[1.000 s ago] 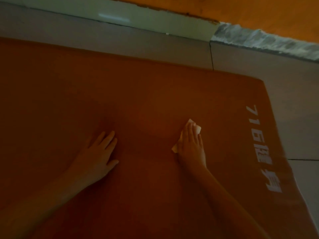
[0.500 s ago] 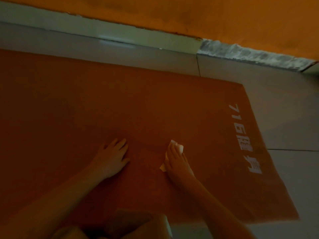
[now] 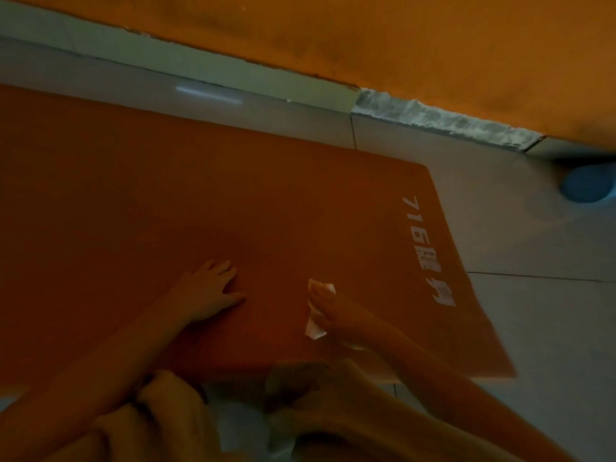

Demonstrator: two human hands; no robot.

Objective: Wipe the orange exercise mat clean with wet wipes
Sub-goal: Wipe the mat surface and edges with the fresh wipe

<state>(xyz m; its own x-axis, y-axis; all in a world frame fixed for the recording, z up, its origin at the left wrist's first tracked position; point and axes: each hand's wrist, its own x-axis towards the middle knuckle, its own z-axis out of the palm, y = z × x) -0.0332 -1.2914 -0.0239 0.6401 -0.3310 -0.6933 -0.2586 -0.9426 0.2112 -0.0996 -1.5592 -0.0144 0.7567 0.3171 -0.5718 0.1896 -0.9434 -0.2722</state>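
The orange exercise mat lies flat on the tiled floor, with white lettering near its right end. My right hand presses a white wet wipe flat against the mat near its front edge, fingers straight over it. The wipe shows past the fingertips and beside the palm. My left hand rests flat on the mat a little to the left, fingers spread, holding nothing.
Grey floor tiles surround the mat on the right and behind. An orange wall with a pale skirting runs along the back. A blue round object sits at the far right. My knees crouch at the mat's front edge.
My right hand has dragged the wipe back toward the mat's front edge. The left hand stays planted flat. The view has pulled back, so the knees and the blue object show.
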